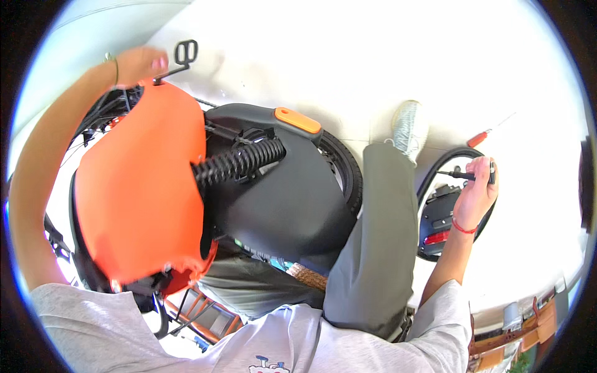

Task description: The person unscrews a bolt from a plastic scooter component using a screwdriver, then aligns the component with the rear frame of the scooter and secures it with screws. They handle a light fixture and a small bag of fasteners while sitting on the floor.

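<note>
My left hand [140,64] is raised at the upper left and grips the top edge of a large orange scooter body panel [140,186], beside a black metal bracket [185,53]. The panel covers most of the left side of the scooter. Out to the right, my right hand [476,194] is shut on a black-handled screwdriver [465,176], held above a black tail part with a red lamp [438,219]. A red string is tied around that wrist.
A black coil spring [239,160], a black rear fender [280,199] with an orange reflector [298,120] and the tyre [348,171] lie in the middle. My grey-trousered leg and pale shoe [410,127] stretch across the light floor. A red-handled screwdriver [480,137] lies beyond.
</note>
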`<state>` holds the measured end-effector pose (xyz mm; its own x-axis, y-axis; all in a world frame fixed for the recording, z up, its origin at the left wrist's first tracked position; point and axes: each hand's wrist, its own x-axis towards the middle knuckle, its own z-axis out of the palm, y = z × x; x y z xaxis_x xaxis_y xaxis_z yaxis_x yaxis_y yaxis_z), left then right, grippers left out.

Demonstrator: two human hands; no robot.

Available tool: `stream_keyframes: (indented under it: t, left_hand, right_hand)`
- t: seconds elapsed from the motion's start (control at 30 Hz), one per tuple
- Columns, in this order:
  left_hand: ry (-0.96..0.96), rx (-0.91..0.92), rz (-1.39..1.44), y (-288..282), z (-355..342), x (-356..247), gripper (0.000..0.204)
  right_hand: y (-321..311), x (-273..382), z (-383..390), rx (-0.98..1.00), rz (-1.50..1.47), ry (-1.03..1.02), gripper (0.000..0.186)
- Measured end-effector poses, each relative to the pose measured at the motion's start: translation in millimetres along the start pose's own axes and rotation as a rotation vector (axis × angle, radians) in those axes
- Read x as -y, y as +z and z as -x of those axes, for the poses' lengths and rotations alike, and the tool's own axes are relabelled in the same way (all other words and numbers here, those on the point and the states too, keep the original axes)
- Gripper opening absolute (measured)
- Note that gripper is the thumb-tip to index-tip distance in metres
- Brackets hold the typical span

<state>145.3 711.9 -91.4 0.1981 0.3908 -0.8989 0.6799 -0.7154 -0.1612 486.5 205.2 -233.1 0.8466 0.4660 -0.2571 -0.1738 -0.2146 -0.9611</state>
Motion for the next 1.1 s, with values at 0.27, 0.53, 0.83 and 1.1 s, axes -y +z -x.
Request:
stream_keyframes:
  t: [0.27,0.53,0.83,1.1]
  left_hand:
    - [0.207,-0.636,-0.017,-40,278,-123,0.022]
    - [0.019,-1.083,0.589,171,461,-70,0.027]
    - [0.005,-1.412,1.159,395,404,-109,0.027]
    - [0.066,-1.683,1.113,399,401,-125,0.023]
  right_hand:
    - [-57,105,82,-0.074,-0.242,0.055,0.033]
    - [-104,145,157,0.183,-0.532,0.184,0.020]
    - [-132,183,232,0.492,-0.928,0.451,0.018]
    - [-32,205,353,0.882,-0.357,0.510,0.025]
